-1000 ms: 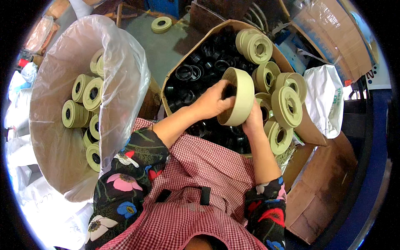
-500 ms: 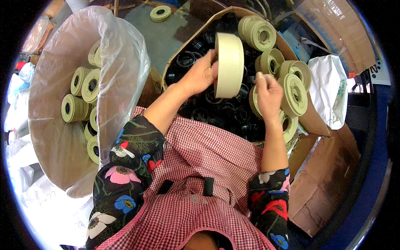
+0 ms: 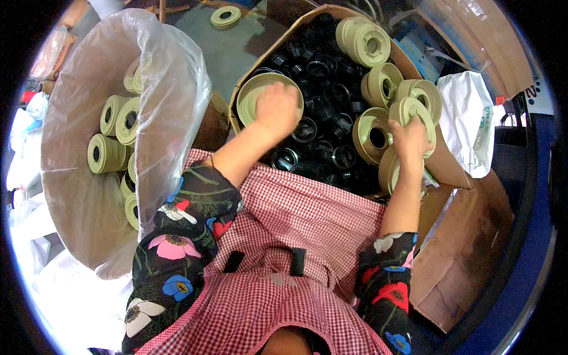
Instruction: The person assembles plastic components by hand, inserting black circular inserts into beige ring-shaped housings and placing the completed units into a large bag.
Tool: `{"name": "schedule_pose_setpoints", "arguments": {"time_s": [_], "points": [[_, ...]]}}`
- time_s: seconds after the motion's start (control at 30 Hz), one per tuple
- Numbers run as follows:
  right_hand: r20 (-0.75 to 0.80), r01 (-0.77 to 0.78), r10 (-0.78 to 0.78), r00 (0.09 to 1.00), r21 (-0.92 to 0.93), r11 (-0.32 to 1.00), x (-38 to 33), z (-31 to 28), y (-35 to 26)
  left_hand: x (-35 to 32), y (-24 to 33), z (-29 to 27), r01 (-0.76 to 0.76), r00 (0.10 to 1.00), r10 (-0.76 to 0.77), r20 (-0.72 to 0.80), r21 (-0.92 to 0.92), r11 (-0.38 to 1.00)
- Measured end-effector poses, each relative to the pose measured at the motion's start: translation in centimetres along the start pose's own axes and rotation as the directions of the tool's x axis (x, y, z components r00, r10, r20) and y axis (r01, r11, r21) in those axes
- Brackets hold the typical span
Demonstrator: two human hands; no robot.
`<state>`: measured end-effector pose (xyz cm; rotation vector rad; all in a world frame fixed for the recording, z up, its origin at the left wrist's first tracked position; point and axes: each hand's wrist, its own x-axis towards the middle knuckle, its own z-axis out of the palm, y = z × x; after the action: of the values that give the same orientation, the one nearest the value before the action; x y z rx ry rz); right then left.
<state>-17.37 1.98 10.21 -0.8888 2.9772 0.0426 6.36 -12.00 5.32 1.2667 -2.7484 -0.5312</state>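
Note:
My left hand is closed over the middle of a wide, pale olive-green plastic ring-shaped part, its dished side facing up. This part is over the left edge of a box of black plastic rings. At the box's right side, my right hand grips the rim of another pale green flanged part, which leans at the edge of a pile. More pale green parts with round centre holes lie around it. The fingertips of both hands are partly hidden.
On the left stands a container lined with clear plastic, holding several pale green parts. One lone green part rests on the floor beyond. A white bag and cardboard flaps are at the right.
My left hand has moved left with the large green part and tipped it from on edge to dish up. My right hand has moved right and taken hold of a green part in the pile.

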Motion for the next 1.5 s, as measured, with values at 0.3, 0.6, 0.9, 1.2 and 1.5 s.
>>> {"name": "schedule_pose_setpoints", "arguments": {"time_s": [0.3, 0.6, 0.9, 1.2, 1.5], "points": [[-0.312, 0.417, -0.28, 0.908, 0.749, 0.515, -2.4, 1.3, -3.3, -4.3, 4.4, 8.0, -0.159, 0.674, -0.112, 0.73, 0.292, 0.943], [0.053, 0.041, -0.424, 0.904, 0.977, 0.211, -3.5, 0.6, -3.6, -1.7, 3.2, 1.2, -0.126, 0.792, 0.203, 0.576, -0.172, 0.977], [0.29, -0.454, -0.653, 0.7, 0.886, -0.093, -4.7, 0.6, -4.4, 0.5, 1.6, -0.5, -0.245, 0.956, 0.262, -0.133, -0.854, 0.459], [-0.084, 0.061, -0.685, 0.723, 0.996, -0.058, -5.9, 0.4, -6.1, 1.1, 1.2, -0.1, 0.084, 0.98, 0.189, 0.069, -0.994, -0.073], [0.154, -0.169, -0.617, 0.772, 0.985, 0.034, -4.2, 2.3, -5.9, 0.7, 1.6, -0.7, 0.18, 0.954, 0.239, 0.181, -0.983, 0.027]]}}
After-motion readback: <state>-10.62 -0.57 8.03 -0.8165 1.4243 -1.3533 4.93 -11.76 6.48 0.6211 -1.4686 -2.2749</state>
